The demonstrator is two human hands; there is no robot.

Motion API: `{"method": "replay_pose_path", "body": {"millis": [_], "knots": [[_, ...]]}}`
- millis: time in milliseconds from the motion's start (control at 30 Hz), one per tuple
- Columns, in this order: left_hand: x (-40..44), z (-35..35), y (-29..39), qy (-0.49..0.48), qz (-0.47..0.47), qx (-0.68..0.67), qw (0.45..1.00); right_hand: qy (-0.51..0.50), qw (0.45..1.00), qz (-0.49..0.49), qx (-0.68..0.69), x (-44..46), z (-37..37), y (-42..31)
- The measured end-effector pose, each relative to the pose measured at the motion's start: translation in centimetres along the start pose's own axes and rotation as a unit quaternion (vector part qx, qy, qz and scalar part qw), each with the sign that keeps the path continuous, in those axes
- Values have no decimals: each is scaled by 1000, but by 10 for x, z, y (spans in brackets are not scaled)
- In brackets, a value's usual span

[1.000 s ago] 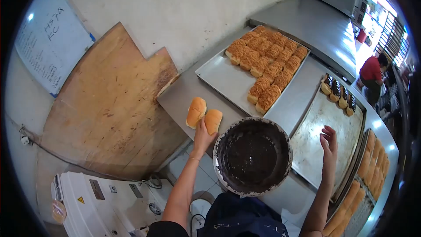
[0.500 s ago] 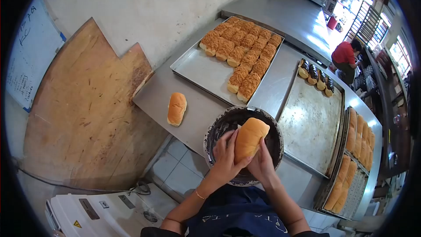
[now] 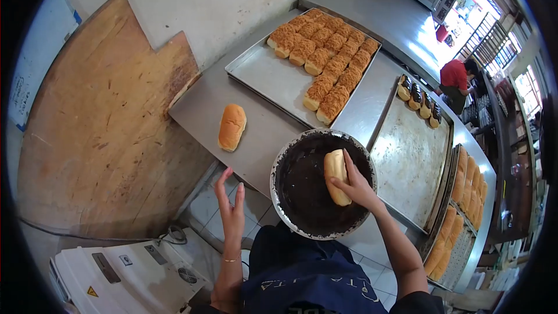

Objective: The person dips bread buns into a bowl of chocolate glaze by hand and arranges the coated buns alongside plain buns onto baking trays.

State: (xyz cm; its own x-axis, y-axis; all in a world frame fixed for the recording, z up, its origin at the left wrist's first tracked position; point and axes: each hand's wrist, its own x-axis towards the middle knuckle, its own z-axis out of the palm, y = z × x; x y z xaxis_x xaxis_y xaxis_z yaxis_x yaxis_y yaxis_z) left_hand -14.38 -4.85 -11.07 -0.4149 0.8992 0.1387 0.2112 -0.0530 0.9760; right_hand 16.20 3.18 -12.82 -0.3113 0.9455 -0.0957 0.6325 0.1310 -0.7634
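My right hand [image 3: 356,188] grips a bun [image 3: 336,175] inside the round bowl [image 3: 278,206], which has a dark coating within. The bun's pale side faces up; its underside is hidden. Left of the bowl, my left hand [image 3: 231,200] is raised with fingers apart and holds nothing. Another golden bun [image 3: 232,128] lies on the steel table [image 3: 197,113], above my left hand.
A tray [image 3: 256,72] holds several crumb-topped buns. Right of it, another tray [image 3: 407,168] bears several dark-glazed buns at its far end. Long loaves [image 3: 444,241] lie at the right edge. A person in red [image 3: 454,75] is farther off, beside shelving.
My left hand has let go of the bun and moved left, opening. My right hand now holds that bun alone, lower in the bowl and turned pale side up.
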Motion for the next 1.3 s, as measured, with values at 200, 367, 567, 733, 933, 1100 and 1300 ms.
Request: {"method": "replay_pose_path", "body": {"millis": [200, 367, 567, 733, 933, 1100, 1300], "knots": [[-4, 1, -4, -6, -6, -25, 1000, 22, 939, -97, -330, 14, 8, -22], [-2, -1, -3, 3, -6, -25, 1000, 6, 940, -109, -324, 18, 12, -12], [-3, -1, -5, -2, -7, -26, 1000, -28, 975, -70, -207, 25, 8, -6], [-4, -2, -6, -10, -16, -37, 999, -21, 965, -100, -242, 24, 17, -12], [-6, -4, 0, -11, -22, -48, 999, -28, 893, -221, -391, 21, 24, -18], [-8, -10, -2, -7, -16, -43, 999, -40, 866, -248, -433, 23, 22, -19], [-9, -13, -4, -7, -27, -51, 998, -49, 824, -284, -489, 22, 21, -29]]}}
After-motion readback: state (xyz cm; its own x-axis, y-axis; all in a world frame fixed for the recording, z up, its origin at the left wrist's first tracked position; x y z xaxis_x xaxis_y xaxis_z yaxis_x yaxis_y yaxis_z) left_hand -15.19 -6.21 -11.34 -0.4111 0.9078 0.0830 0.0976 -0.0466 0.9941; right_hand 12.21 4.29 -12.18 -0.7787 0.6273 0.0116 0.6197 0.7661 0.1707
